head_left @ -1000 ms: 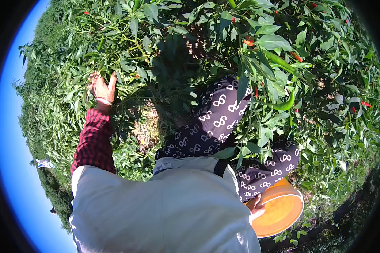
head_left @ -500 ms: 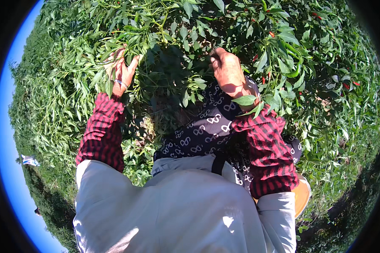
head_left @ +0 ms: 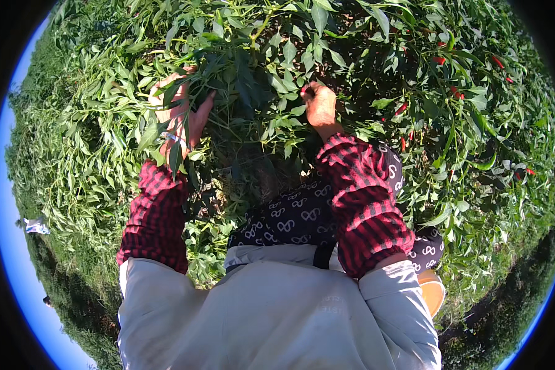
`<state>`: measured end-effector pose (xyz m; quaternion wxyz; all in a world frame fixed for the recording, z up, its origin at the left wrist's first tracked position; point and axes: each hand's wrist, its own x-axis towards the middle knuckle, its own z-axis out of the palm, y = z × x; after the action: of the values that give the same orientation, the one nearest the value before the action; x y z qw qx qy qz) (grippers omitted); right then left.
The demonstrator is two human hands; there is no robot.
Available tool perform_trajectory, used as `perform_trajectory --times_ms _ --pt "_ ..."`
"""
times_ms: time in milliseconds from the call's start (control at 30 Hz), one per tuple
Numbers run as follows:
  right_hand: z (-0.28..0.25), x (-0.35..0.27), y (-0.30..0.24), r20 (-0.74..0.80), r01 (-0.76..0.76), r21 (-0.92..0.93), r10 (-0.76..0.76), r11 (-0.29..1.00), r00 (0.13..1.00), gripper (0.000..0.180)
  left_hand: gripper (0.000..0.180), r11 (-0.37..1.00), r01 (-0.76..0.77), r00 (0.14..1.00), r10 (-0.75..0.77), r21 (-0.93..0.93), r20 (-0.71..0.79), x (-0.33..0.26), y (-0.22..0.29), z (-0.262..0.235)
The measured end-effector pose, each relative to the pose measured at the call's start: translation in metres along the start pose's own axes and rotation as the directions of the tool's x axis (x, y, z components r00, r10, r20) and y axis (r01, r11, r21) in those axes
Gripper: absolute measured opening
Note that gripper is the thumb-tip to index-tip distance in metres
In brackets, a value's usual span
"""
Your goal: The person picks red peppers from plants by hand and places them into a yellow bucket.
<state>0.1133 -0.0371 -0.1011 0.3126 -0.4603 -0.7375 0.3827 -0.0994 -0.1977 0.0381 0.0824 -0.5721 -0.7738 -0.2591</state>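
Leafy green chili pepper plants (head_left: 277,129) fill the space around both hands. My left hand (head_left: 180,117) reaches in among the stems, its thumb spread away from the fingers, with leaves lying over it and partly hiding the fingertips. Foliage rests against that hand between thumb and fingers. My right hand (head_left: 321,106) is closed in a pinch, and a bit of a red chili pepper (head_left: 303,91) shows at its fingertips. Red and black checked sleeves (head_left: 365,203) cover both forearms.
Several red chilies (head_left: 439,61) hang on the plants to the right, with a curved green chili (head_left: 486,163) among them. An orange container (head_left: 432,292) stands by my right side, partly hidden. My knee in dark patterned cloth (head_left: 290,216) lies below the plants.
My right hand has drawn its fingers together, and red now shows at their tips. Leaves have gathered above my left hand. The whole view has shifted slightly.
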Motion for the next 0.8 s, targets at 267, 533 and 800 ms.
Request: perform_trajectory --times_ms 267,533,800 --pt "0.005 0.009 -0.018 0.431 -0.507 0.629 0.278 0.589 0.858 0.010 0.059 0.994 -0.106 0.992 0.108 0.029 -0.068 0.005 0.048 -0.028" --pt "-0.113 -0.012 -0.060 0.015 -0.291 0.647 0.370 0.705 0.929 0.018 0.019 0.612 -0.357 0.928 0.148 -0.706 -0.341 0.014 0.209 0.003" --pt "-0.170 -0.053 -0.107 -0.021 -0.183 0.837 0.364 0.516 0.931 0.009 0.032 0.974 -0.207 0.832 0.227 -0.096 0.506 -0.012 0.160 0.229"
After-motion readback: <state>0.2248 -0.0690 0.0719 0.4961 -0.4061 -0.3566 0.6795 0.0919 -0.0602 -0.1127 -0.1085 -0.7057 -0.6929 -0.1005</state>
